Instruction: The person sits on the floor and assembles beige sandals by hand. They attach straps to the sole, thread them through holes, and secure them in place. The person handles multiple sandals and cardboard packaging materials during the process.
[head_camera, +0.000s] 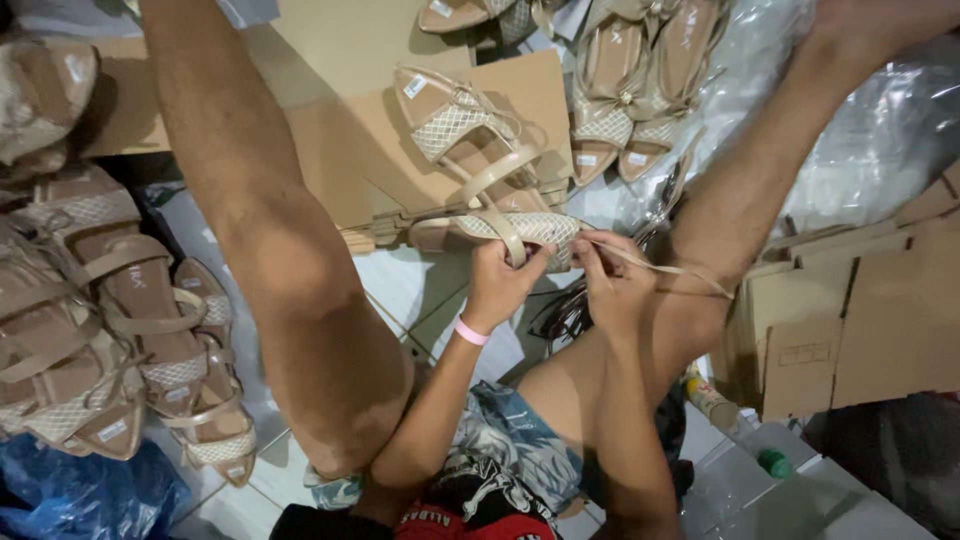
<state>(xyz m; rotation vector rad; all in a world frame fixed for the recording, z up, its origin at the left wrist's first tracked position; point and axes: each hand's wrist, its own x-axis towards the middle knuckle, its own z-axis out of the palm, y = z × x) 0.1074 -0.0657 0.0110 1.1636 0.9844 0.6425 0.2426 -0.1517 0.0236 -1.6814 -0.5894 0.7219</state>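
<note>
From the head camera we look down at two bare legs and two hands. In the middle lies a beige heeled sandal with a woven mesh toe band and thin straps (500, 228). It lies on its side, partly over the edge of a flat brown cardboard sheet (340, 150). The left hand (497, 283), with a pink band on its wrist (470, 332), grips the sandal from below. Its fingers are curled tight around the sole near the toe band, and the thumb presses up on the edge. The right hand (612, 280) sits just beside it, at the toe end of the sandal. Its fingertips are pinched together on a thin beige strap (665, 270) that runs out to the right over the knee. So the sandal sits just above both hands, touching both.

Another sandal of the same kind (455, 115) rests on the cardboard just behind. A pair of matching sandals with bows (635, 90) lies farther back on clear plastic wrap (880, 130). A row of beige sandals (120, 320) lies at the left, near a blue plastic bag (80, 495). Folded brown cardboard boxes (850, 320) are stacked at the right.
</note>
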